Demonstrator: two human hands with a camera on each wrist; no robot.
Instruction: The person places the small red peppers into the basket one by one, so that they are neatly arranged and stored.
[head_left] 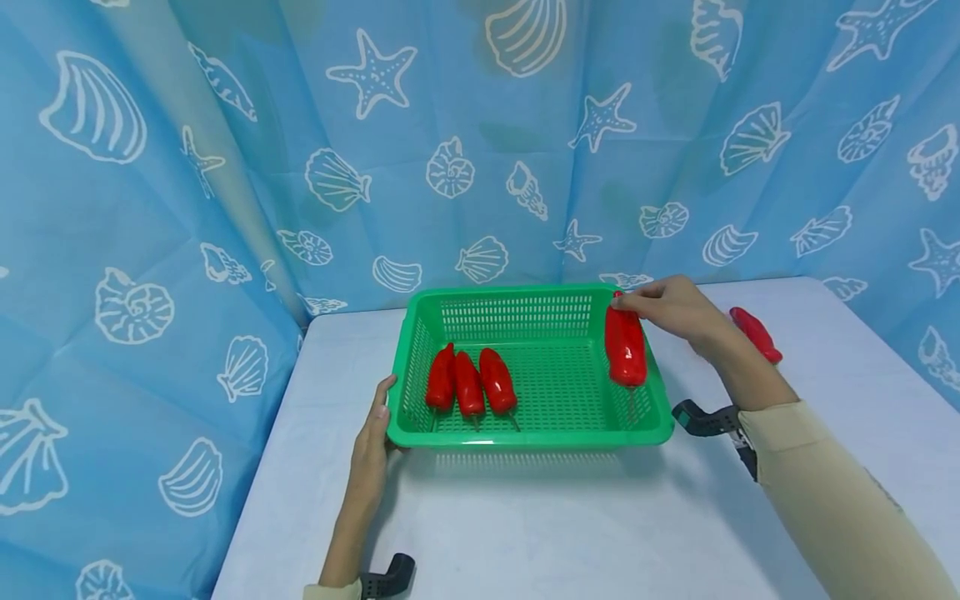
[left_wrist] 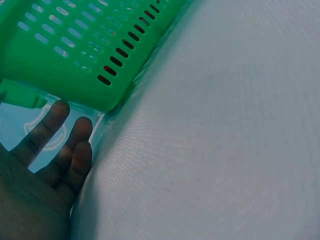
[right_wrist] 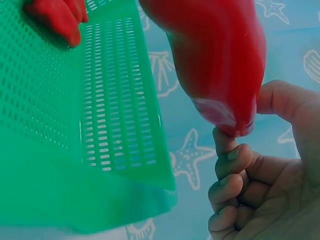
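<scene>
Right hand (head_left: 671,307): thumb and fingers pinch one end of a red pepper; in the right wrist view the other fingers fold in below that end.
Held pepper (head_left: 626,346): it hangs over the right end of the basket, gripped end up, thin stalk pointing down; I cannot tell from here whether the stalk touches the basket.
Green basket (head_left: 525,443): it sits on the white table (head_left: 540,521), long side towards the person; its walls and floor are slotted.
Three peppers (head_left: 469,387): they lie side by side in the left part of the basket, red and glossy; their stalks point towards the near rim.
Loose pepper (head_left: 754,335): it rests on the table, right of the basket, just beyond the right forearm; it is red too.
Left hand (head_left: 371,433): it is beside the basket's near left corner, fingers extended and loosely parted, nothing gripped; whether the fingertips touch the plastic I cannot tell.
Wrists: each carries a black strapped device, the right one (head_left: 708,418) near the basket's corner; pale sleeves (head_left: 847,500) end just behind.
Blue cloth (head_left: 420,158): it hangs behind the table, printed with white shells and starfish.
</scene>
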